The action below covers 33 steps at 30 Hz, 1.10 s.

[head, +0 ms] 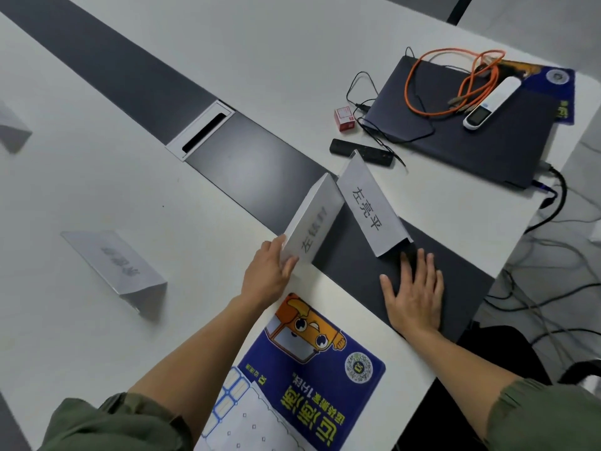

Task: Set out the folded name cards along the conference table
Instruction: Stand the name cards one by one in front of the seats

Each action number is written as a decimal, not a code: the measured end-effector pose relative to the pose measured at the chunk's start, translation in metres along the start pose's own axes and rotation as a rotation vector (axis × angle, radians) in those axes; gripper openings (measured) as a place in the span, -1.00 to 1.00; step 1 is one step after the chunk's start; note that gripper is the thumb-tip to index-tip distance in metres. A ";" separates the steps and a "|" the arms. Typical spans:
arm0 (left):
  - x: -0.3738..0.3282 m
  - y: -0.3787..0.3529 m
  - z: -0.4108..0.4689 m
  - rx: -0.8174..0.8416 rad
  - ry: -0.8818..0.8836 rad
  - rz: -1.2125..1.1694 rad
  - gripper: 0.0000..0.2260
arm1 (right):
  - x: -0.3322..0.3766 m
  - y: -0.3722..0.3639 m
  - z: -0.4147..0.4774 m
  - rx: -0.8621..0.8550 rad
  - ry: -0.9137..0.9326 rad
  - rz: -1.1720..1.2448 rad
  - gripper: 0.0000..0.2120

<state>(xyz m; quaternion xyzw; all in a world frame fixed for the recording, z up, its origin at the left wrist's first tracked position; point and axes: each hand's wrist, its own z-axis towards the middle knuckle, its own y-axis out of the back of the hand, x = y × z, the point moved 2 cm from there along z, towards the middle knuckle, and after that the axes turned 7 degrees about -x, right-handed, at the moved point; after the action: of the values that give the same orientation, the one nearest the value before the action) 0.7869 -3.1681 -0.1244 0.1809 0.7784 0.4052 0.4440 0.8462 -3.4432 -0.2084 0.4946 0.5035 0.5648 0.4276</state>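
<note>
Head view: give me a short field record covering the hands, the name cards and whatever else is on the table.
left hand: grips near end of held card
right hand: flat, fingers straight, on dark strip, beside second card
third card: standing apart, printing blurred
far end: closed laptop carrying orange cable and white device; remote, red box
near edge: blue leaflet

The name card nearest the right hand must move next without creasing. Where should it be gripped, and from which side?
Probably pinch the name card at the near end of its folded ridge, coming from the right hand. It stands tented, open end toward that hand; the second card, in the left hand, crowds its left.
</note>
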 end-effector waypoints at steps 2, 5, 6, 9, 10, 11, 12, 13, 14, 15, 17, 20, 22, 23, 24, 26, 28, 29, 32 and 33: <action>-0.003 0.006 0.011 -0.005 -0.005 -0.008 -0.54 | 0.000 -0.001 0.000 -0.005 -0.005 0.008 -0.33; -0.007 0.015 0.028 -0.012 -0.015 -0.007 -0.59 | 0.001 -0.002 -0.001 -0.014 -0.007 0.015 -0.34; -0.009 0.017 0.033 -0.016 -0.010 -0.010 -0.60 | 0.001 -0.002 -0.002 -0.015 -0.009 0.014 -0.34; -0.013 0.020 0.046 -0.030 0.008 -0.017 -0.61 | 0.002 -0.002 -0.002 -0.014 -0.011 0.011 -0.34; -0.014 0.020 0.049 -0.031 0.012 -0.014 -0.60 | 0.001 -0.002 -0.002 -0.019 -0.015 0.010 -0.34; -0.015 0.020 0.051 -0.033 0.016 -0.013 -0.60 | 0.001 -0.001 -0.001 -0.020 -0.017 0.013 -0.34; -0.016 0.020 0.053 -0.033 0.018 -0.013 -0.60 | 0.002 -0.001 -0.001 -0.021 -0.018 0.016 -0.34; -0.016 0.020 0.055 -0.032 0.017 -0.013 -0.60 | 0.002 -0.001 -0.001 -0.019 -0.018 0.016 -0.35; -0.017 0.020 0.057 -0.032 0.016 -0.013 -0.60 | 0.002 -0.002 0.000 -0.021 -0.018 0.014 -0.34; -0.017 0.021 0.058 -0.033 0.014 -0.015 -0.61 | 0.002 -0.001 0.000 -0.023 -0.017 0.016 -0.34; -0.016 0.021 0.059 -0.032 0.013 -0.018 -0.61 | 0.002 -0.002 0.000 -0.034 -0.016 0.017 -0.34; -0.013 0.020 0.059 -0.034 0.002 -0.010 -0.58 | 0.002 -0.002 -0.001 -0.048 -0.016 0.019 -0.34; -0.009 0.020 0.058 -0.049 0.016 0.004 -0.48 | 0.002 -0.002 0.000 -0.040 -0.020 0.023 -0.34; -0.006 0.020 0.056 -0.062 0.032 0.009 -0.41 | 0.001 -0.001 0.000 -0.034 -0.020 0.027 -0.35; -0.001 0.021 0.052 -0.077 0.047 0.011 -0.35 | 0.001 -0.001 0.000 -0.030 -0.021 0.039 -0.35; 0.011 0.021 0.042 -0.112 0.064 0.031 -0.28 | -0.002 0.004 0.002 -0.029 -0.039 0.120 -0.39; 0.027 0.021 0.028 -0.138 0.078 0.080 -0.27 | -0.004 0.021 0.014 -0.019 -0.116 0.305 -0.44; 0.037 0.019 0.020 -0.130 0.097 0.109 -0.26 | -0.004 0.032 0.021 -0.006 -0.180 0.417 -0.48; 0.063 0.007 -0.003 -0.009 0.131 0.289 -0.21 | 0.006 0.061 0.032 0.076 -0.273 0.629 -0.61; 0.069 0.003 -0.008 0.047 0.112 0.374 -0.19 | 0.015 0.065 0.033 0.124 -0.286 0.693 -0.63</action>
<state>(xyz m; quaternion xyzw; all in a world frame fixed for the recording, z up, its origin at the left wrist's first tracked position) 0.7426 -3.1263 -0.1572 0.3100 0.7639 0.4718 0.3126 0.8780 -3.4320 -0.1416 0.7345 0.2748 0.5695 0.2462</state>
